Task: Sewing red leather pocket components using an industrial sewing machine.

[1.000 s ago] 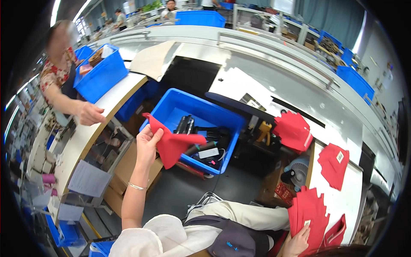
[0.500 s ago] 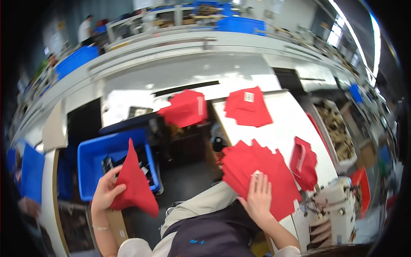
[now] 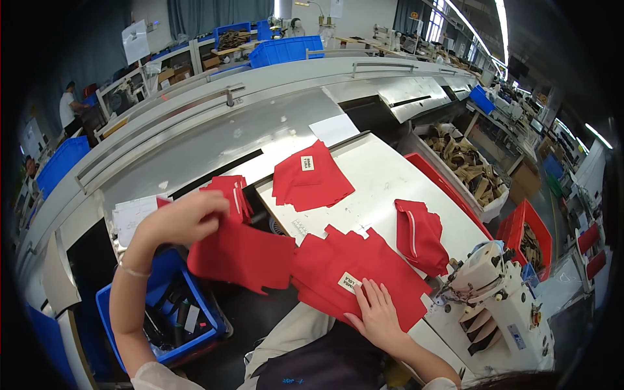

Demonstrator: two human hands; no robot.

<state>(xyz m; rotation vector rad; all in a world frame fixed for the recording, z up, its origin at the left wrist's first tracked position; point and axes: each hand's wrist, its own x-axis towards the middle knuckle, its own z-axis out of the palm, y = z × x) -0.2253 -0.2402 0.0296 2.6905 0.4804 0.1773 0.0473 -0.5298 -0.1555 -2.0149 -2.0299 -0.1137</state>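
My left hand (image 3: 188,218) is raised with curled fingers, gripping a red fabric piece (image 3: 240,257) that hangs out toward the right. The free end of this piece reaches the edge of a fanned stack of red fabric pieces (image 3: 390,276) on the white table. Flat on that stack lies my right hand (image 3: 378,318), fingers extended, beside a small pale label (image 3: 349,283). Farther back is another red stack (image 3: 325,185) with a label on top. Partly behind my left hand sits a smaller red bundle (image 3: 237,195) with a white strip.
A white sewing machine (image 3: 504,292) stands at the right, near a folded red piece (image 3: 419,240) on the white table (image 3: 370,169). Blue bin (image 3: 218,328) with dark items is at lower left. Beyond the table's right edge are a box of tan pieces (image 3: 465,162) and a red crate (image 3: 543,224).
My left hand has lifted the red fabric piece up from above the blue bin and swung it right toward the stack. My right hand stays flat on the stack. The view has turned rightward.
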